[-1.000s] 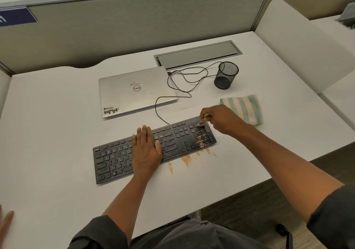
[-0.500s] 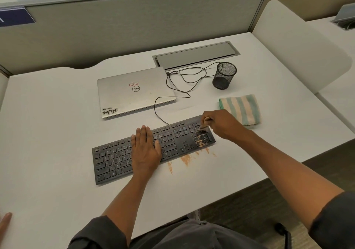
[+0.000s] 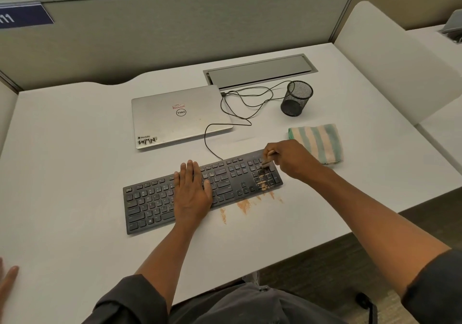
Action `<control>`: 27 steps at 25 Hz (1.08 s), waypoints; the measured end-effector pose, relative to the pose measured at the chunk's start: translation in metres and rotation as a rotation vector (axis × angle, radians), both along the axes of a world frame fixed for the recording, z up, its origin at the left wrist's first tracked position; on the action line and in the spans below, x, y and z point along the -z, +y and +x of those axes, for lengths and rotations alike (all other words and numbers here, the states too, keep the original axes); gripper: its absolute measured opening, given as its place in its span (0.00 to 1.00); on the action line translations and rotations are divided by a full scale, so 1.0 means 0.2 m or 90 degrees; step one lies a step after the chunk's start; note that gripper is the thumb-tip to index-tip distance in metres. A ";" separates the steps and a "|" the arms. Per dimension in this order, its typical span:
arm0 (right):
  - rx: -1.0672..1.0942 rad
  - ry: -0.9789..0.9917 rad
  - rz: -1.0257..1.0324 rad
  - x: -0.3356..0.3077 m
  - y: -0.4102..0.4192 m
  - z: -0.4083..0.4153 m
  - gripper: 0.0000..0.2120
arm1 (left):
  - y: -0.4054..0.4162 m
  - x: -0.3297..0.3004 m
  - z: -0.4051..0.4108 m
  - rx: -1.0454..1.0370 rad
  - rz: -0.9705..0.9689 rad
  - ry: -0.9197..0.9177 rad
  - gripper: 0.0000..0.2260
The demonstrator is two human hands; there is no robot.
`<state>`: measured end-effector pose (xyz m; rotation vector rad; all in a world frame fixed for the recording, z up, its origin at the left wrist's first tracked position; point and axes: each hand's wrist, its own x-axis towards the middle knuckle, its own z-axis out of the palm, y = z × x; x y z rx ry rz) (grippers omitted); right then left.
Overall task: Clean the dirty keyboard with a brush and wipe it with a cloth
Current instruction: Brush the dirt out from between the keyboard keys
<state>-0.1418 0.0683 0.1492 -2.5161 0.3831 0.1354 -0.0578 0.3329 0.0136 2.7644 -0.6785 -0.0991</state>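
Observation:
A black keyboard (image 3: 155, 201) lies slanted on the white desk (image 3: 75, 173), with orange-brown dust on its number pad (image 3: 262, 185). More of that dust (image 3: 243, 205) is smeared on the desk just in front. My left hand (image 3: 193, 190) lies flat on the middle keys, fingers together. My right hand (image 3: 291, 160) grips a small brush (image 3: 267, 161) whose bristles touch the top of the number pad. A folded green-and-cream striped cloth (image 3: 318, 141) lies right behind my right hand.
A closed silver laptop (image 3: 178, 116) sits behind the keyboard. A looping black cable (image 3: 240, 106) runs from the keyboard toward a grey cable hatch (image 3: 260, 70). A black mesh cup (image 3: 296, 97) stands at the back right. Another person's fingers (image 3: 6, 281) show at the lower left.
My right hand has made small strokes with the brush over the top of the number pad. My left hand has stayed flat on the keys.

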 end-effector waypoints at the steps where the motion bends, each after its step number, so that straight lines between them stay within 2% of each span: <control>1: 0.002 0.010 0.001 -0.01 0.00 0.00 0.13 | 0.00 0.00 0.00 0.000 0.000 0.000 0.33; 4: -0.003 0.050 -0.009 -0.01 0.04 0.02 0.11 | 0.00 0.00 0.00 0.000 -0.004 0.002 0.33; 9: 0.031 -0.053 0.092 -0.06 0.10 0.02 0.10 | 0.00 0.01 0.00 0.000 -0.003 -0.005 0.33; 12: 0.028 -0.028 0.133 -0.04 0.11 0.01 0.12 | 0.01 0.01 0.00 0.002 -0.008 -0.010 0.33; 18: 0.039 -0.013 0.020 -0.04 0.03 0.00 0.11 | 0.01 0.01 0.00 0.002 -0.002 -0.011 0.33; 22: 0.084 -0.031 0.103 -0.03 0.06 0.01 0.14 | 0.01 0.01 0.00 0.000 -0.003 -0.014 0.32; 27: 0.089 -0.006 -0.002 0.00 0.03 0.01 0.12 | 0.01 0.02 0.01 0.002 0.001 -0.017 0.32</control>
